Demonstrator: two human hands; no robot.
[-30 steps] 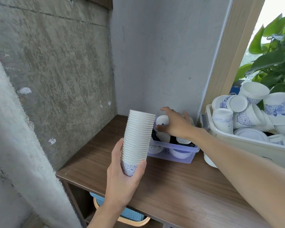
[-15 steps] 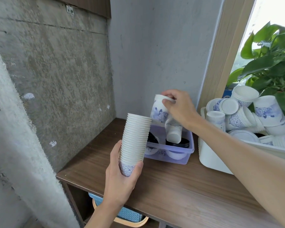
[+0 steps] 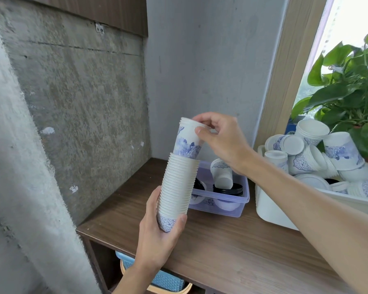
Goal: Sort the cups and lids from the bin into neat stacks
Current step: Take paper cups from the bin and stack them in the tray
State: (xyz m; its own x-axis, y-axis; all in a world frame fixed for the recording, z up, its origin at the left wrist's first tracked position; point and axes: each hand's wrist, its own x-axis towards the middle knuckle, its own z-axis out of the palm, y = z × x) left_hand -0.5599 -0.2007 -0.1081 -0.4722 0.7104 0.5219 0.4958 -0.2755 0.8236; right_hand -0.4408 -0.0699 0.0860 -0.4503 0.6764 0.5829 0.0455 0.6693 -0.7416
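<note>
**Cup meets stack in a concrete corner**

A rough grey concrete wall (image 3: 83, 102) backs a dark wood-grain counter (image 3: 232, 247); at the counter's right end, in front of a green leafy plant (image 3: 344, 81), sits a white plastic bin (image 3: 272, 211) heaped with a jumble of white paper cups and lids (image 3: 312, 158); just left of it stands a clear lilac-tinted plastic tub (image 3: 227, 201) holding a tipped white paper cup (image 3: 221, 172) and round black lids (image 3: 227, 188); under the counter, a blue woven basket (image 3: 166, 281) shows in a cubby; in front of the tub, held above the counter, a tall nested stack of white paper cups (image 3: 179, 183) leans slightly; the person's left hand (image 3: 157, 236) grips its blue-patterned base, fingers and thumb curled round it; a single white paper cup with a blue floral print (image 3: 187, 143) sits with its bottom inside the stack's uppermost rim; the right hand (image 3: 223, 141) pinches that cup's rim between thumb and fingertips.
</note>
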